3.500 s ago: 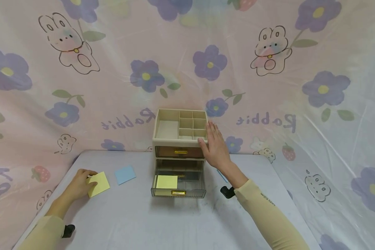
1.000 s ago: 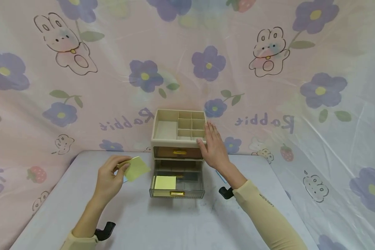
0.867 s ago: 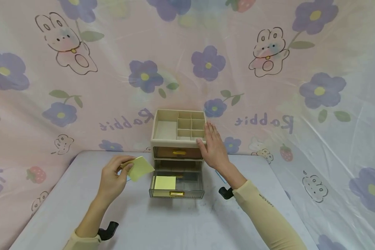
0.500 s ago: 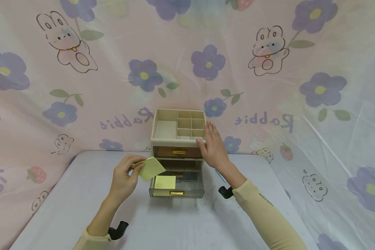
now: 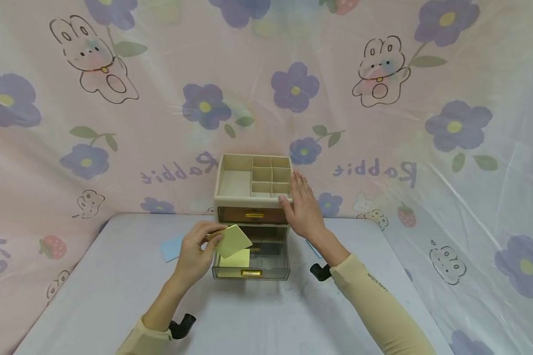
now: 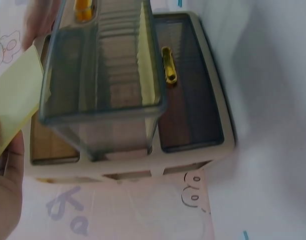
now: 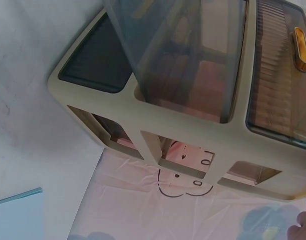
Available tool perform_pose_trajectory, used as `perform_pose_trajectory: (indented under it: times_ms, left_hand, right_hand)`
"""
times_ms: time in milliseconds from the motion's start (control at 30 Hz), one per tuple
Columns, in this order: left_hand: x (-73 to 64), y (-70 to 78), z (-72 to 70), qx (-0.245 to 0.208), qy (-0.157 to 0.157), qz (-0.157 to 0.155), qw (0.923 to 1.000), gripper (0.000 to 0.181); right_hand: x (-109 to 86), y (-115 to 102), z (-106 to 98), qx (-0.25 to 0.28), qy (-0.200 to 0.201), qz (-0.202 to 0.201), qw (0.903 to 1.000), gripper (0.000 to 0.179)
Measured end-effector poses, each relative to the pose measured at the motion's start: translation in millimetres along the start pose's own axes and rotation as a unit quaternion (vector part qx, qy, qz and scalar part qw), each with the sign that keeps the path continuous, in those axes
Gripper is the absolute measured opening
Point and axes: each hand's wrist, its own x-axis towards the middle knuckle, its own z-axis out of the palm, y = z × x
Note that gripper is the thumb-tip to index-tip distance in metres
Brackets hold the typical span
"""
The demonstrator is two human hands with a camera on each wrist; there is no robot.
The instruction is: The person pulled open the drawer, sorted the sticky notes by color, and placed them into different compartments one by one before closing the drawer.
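Note:
My left hand (image 5: 196, 254) pinches a yellow sticky note pad (image 5: 235, 240) between thumb and fingers, above the left part of a pulled-out clear drawer (image 5: 273, 270). In the left wrist view the pad (image 6: 15, 100) is tilted beside that drawer. Another yellow sticky note pad (image 5: 236, 259) lies inside the drawer, on its left side, partly covered by the held one. The drawer belongs to a cream desktop organizer (image 5: 253, 201). Fairly straight, the fingers of my right hand (image 5: 305, 209) rest against the organizer's upper right side, thumb at the front top edge.
A blue sticky note pad (image 5: 171, 248) lies on the white table left of the organizer, partly behind my left hand. More blue sticky notes (image 7: 20, 217) lie to the right, mostly hidden by my right forearm. A patterned curtain (image 5: 248, 98) hangs behind the table.
My left hand picked the yellow pad up from the table's left side and carried it right, over the open drawer. My right hand has stayed on the organizer.

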Motion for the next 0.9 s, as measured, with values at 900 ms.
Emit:
perform_pose_trajectory:
  times_ms: [900]
  left_hand:
    - [11.6,2.2,51.0,0.012,-0.137,-0.080,0.9872,0.024]
  right_hand:
    - [0.4,-0.6,0.4,0.001,0.005,0.002,1.0000,0.075]
